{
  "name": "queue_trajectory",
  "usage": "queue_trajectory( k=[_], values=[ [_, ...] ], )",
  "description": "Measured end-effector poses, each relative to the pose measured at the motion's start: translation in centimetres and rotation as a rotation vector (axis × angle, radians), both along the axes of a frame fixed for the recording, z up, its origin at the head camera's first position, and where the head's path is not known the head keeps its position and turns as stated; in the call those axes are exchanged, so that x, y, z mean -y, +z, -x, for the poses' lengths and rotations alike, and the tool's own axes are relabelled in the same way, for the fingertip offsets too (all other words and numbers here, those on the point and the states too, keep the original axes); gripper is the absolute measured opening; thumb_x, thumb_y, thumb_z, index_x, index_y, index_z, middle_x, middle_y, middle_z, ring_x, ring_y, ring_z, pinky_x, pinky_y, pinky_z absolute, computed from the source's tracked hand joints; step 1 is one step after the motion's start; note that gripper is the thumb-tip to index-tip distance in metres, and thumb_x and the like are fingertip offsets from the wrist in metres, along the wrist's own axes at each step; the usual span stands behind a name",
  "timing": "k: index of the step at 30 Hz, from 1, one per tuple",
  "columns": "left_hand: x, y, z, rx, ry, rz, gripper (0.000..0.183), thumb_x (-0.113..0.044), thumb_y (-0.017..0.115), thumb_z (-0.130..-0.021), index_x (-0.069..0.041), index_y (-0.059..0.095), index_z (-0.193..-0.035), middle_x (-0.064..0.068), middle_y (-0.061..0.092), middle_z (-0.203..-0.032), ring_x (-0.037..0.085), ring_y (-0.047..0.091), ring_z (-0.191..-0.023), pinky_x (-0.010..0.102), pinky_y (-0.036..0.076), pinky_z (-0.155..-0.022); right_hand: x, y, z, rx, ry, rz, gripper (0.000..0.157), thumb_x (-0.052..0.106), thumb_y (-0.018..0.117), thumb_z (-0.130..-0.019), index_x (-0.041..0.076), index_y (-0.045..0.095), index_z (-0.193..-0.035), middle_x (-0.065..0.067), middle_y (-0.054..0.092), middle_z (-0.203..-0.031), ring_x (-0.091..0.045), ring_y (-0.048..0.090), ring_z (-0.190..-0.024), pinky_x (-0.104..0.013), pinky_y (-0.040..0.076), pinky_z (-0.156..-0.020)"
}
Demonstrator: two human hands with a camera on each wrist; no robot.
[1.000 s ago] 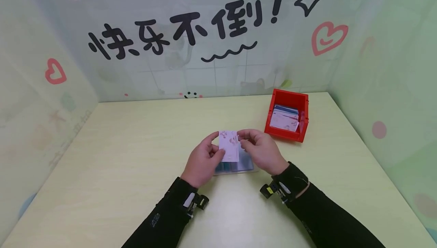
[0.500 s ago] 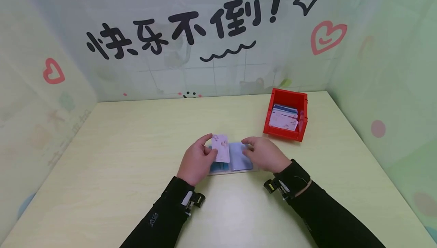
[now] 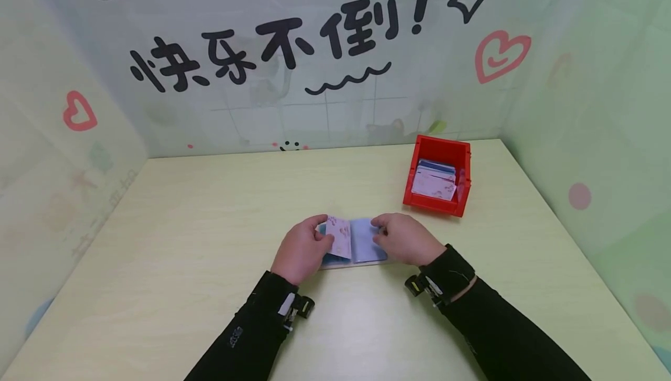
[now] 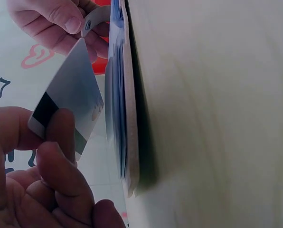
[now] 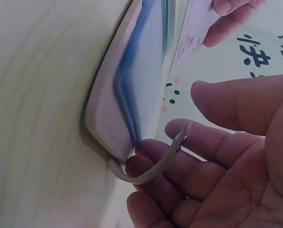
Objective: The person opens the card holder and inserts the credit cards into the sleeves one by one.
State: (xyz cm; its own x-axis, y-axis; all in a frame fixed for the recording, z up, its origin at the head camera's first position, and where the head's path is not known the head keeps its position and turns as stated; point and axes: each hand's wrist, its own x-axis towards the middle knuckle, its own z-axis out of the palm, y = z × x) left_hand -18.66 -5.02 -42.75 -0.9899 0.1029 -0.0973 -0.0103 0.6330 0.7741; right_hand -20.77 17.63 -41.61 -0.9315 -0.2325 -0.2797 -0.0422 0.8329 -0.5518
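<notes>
My left hand (image 3: pixel 300 248) pinches a pink floral card (image 3: pixel 341 237) over the left side of an opened card holder (image 3: pixel 366 242). In the left wrist view, the back of the card (image 4: pixel 74 97) shows a dark stripe, and it tilts above the holder's stacked sleeves (image 4: pixel 117 107). The holder lies on the table with bluish clear sleeves spread left and right. At its right edge, my right hand (image 3: pixel 411 241) touches the sleeves with loosely bent fingertips, the thumb apart. A pale snap strap (image 5: pixel 153 172) curves across those fingers in the right wrist view.
A red bin (image 3: pixel 440 206) stands at the back right of the pale wooden table (image 3: pixel 209 229), with several cards (image 3: pixel 434 184) inside. Printed walls (image 3: pixel 236 116) border the table at the back and both sides.
My left hand has moved left and lowered the card toward the left sleeves. My right hand has come away from the card to the holder's right edge, uncovering the right-hand sleeves.
</notes>
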Motion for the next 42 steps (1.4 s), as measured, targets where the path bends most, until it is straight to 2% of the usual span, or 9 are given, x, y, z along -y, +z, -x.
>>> queue_trajectory(
  k=[5,10,13,23,28,34,37,42],
  values=[
    [-0.1,-0.1,0.3,0.005,-0.005,0.029,0.05,-0.021,0.064,-0.103,-0.006,0.058,-0.15,0.001,0.058,-0.074,0.017,0.057,-0.069,0.029,0.041,-0.059,0.0,0.2,0.0,0.005,-0.005,-0.002,0.049,0.019,0.073,-0.099,0.009,0.063,-0.146,-0.01,0.066,-0.143,-0.024,0.062,-0.116,-0.034,0.06,-0.095],
    [-0.2,0.0,0.4,0.014,-0.007,0.044,0.049,-0.02,0.064,-0.103,-0.006,0.059,-0.149,0.003,0.062,-0.079,0.017,0.058,-0.072,0.029,0.042,-0.059,0.0,0.1,0.1,0.025,-0.011,0.008,0.05,0.02,0.073,-0.099,0.009,0.063,-0.146,-0.01,0.065,-0.143,-0.024,0.061,-0.111,-0.028,0.059,-0.082],
    [-0.2,0.0,0.5,0.016,-0.012,0.051,0.048,-0.02,0.064,-0.103,-0.006,0.059,-0.149,0.003,0.06,-0.077,0.018,0.057,-0.07,0.029,0.041,-0.058,0.0,0.1,0.1,0.026,-0.009,0.004,0.05,0.02,0.074,-0.099,0.01,0.063,-0.146,-0.01,0.065,-0.142,-0.023,0.06,-0.11,-0.027,0.059,-0.081],
    [-0.4,0.0,0.5,0.024,-0.012,0.069,0.047,-0.021,0.065,-0.103,-0.007,0.06,-0.148,0.003,0.061,-0.076,0.018,0.058,-0.069,0.029,0.04,-0.057,0.1,0.0,0.0,0.026,-0.007,-0.018,0.048,0.02,0.073,-0.099,0.01,0.064,-0.146,-0.009,0.065,-0.144,-0.024,0.062,-0.117,-0.039,0.059,-0.1],
    [-0.8,-0.1,0.7,0.022,-0.013,0.104,0.048,-0.023,0.066,-0.103,-0.009,0.061,-0.148,0.003,0.07,-0.091,0.018,0.063,-0.081,0.029,0.044,-0.064,0.1,0.0,0.0,0.019,-0.002,-0.02,0.047,0.02,0.073,-0.1,0.01,0.065,-0.145,-0.009,0.066,-0.143,-0.024,0.062,-0.115,-0.038,0.059,-0.099],
    [-1.0,-0.4,0.9,0.013,-0.019,0.148,0.048,-0.027,0.068,-0.102,-0.011,0.062,-0.148,0.005,0.076,-0.112,0.021,0.065,-0.096,0.032,0.051,-0.08,0.2,0.1,0.0,0.008,0.007,-0.028,0.046,0.02,0.072,-0.1,0.01,0.065,-0.145,-0.009,0.066,-0.142,-0.025,0.062,-0.116,-0.04,0.058,-0.102],
    [-1.1,-0.4,0.9,0.014,-0.028,0.151,0.049,-0.027,0.068,-0.103,-0.01,0.061,-0.148,0.005,0.075,-0.109,0.021,0.064,-0.096,0.033,0.05,-0.08,0.2,0.1,-0.1,0.004,0.009,-0.033,0.046,0.02,0.072,-0.1,0.009,0.065,-0.145,-0.01,0.066,-0.142,-0.025,0.062,-0.117,-0.042,0.057,-0.103],
    [-1.3,-0.4,0.9,0.017,-0.031,0.14,0.048,-0.024,0.067,-0.103,-0.008,0.061,-0.148,0.004,0.068,-0.092,0.021,0.062,-0.089,0.029,0.045,-0.068,0.2,0.0,-0.1,-0.003,0.01,-0.033,0.045,0.02,0.071,-0.101,0.009,0.065,-0.144,-0.01,0.066,-0.143,-0.026,0.062,-0.12,-0.044,0.056,-0.106]
  ],
)
